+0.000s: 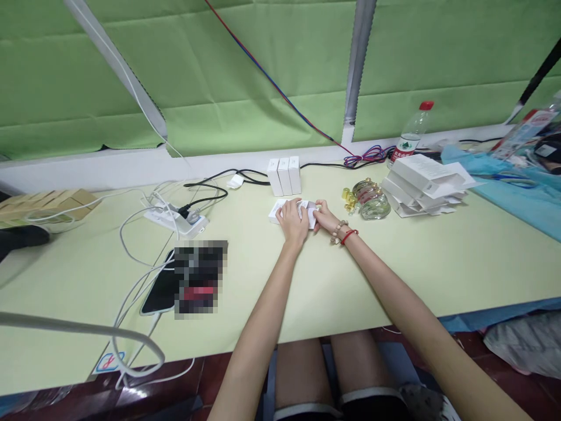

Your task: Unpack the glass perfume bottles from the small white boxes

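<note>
A small white carton [274, 213] lies flat on the table. My left hand [293, 222] grips it from above, its fingers over the top and sides. At the carton's right end, which has a raised flap, my right hand [325, 217] pinches the edge. What is inside the carton cannot be seen. Just behind my hands, three white cartons [284, 177] stand upright side by side. To the right of my hands lie several clear glass bottles [374, 206] and small gold caps [348, 197]. Beyond those, unfolded white cartons [423, 182] are piled up.
On the left are a power strip [193, 225] with tangled white cables, a phone [163, 286] and wooden-looking blocks [52, 204]. A red-capped water bottle [409, 137] stands at the back right. Blue sheeting [517, 193] covers the right side. Black cable runs along the wall.
</note>
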`<action>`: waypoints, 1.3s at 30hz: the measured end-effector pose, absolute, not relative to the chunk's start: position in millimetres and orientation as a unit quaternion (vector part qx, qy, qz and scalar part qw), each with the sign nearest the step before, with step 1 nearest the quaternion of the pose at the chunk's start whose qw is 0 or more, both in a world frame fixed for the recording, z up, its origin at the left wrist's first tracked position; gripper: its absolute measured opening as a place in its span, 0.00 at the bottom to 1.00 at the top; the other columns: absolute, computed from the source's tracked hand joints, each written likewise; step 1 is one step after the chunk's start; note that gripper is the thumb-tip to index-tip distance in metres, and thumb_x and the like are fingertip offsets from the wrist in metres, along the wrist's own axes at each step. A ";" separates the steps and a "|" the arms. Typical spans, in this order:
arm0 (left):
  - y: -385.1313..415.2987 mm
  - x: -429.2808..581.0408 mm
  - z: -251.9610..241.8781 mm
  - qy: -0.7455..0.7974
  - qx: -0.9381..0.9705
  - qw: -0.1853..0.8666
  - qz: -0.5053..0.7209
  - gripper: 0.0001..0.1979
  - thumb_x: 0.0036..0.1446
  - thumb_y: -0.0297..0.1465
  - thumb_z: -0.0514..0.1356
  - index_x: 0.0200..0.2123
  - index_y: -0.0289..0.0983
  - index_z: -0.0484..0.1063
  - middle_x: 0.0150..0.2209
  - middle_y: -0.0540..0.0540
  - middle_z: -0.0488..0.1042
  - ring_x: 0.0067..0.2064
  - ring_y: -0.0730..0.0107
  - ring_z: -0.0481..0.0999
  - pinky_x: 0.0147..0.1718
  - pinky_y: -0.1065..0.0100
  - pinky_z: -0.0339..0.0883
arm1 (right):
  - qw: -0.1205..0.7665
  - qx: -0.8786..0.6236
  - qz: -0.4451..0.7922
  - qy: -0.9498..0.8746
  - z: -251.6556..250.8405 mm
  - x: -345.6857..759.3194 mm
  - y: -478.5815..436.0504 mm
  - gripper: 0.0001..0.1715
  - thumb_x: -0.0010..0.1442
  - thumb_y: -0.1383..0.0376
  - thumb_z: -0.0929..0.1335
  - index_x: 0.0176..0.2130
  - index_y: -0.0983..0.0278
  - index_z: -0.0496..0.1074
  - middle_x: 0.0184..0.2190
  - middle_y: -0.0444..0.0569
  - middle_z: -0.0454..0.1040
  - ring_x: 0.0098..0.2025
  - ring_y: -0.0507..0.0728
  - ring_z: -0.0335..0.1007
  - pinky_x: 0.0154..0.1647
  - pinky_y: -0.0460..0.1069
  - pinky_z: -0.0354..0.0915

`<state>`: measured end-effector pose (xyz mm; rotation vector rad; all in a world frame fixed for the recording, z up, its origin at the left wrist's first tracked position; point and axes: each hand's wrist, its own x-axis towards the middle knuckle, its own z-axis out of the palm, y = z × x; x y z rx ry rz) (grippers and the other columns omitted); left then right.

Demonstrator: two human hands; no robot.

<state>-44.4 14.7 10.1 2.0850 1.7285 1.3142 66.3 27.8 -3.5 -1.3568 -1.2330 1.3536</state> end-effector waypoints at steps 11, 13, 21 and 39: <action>18.9 -45.6 4.8 0.622 0.611 0.062 0.486 0.12 0.54 0.27 0.49 0.42 0.40 0.63 0.48 0.43 0.68 0.55 0.63 0.61 0.58 0.56 0.45 | 0.531 -0.591 0.350 -0.496 -1.4 46.3 14.5 0.17 0.42 0.61 0.68 0.35 0.62 0.67 0.43 0.50 0.64 0.37 0.54 0.65 0.23 0.47 0.69; 19.4 -45.4 4.1 0.630 0.607 0.061 0.480 0.13 0.53 0.27 0.49 0.42 0.40 0.63 0.51 0.43 0.66 0.59 0.61 0.57 0.59 0.53 0.42 | 0.526 -0.617 0.300 -0.503 -2.8 47.4 15.9 0.14 0.41 0.63 0.68 0.32 0.63 0.70 0.45 0.51 0.63 0.38 0.55 0.65 0.32 0.50 0.70; 21.0 -44.3 0.8 0.626 0.620 0.083 0.465 0.10 0.53 0.29 0.49 0.39 0.42 0.65 0.47 0.45 0.69 0.59 0.61 0.58 0.60 0.47 0.31 | 0.463 -0.578 0.245 -0.625 -11.9 55.7 24.9 0.15 0.41 0.67 0.69 0.34 0.62 0.73 0.42 0.50 0.66 0.45 0.57 0.65 0.51 0.55 0.61; 19.2 -45.7 3.6 0.521 0.751 0.052 0.403 0.11 0.55 0.30 0.52 0.41 0.43 0.67 0.49 0.48 0.70 0.56 0.65 0.63 0.57 0.59 0.45 | 0.458 -0.578 0.282 -0.613 -12.8 69.5 31.3 0.08 0.50 0.66 0.65 0.34 0.62 0.70 0.41 0.50 0.71 0.45 0.57 0.65 0.51 0.56 0.61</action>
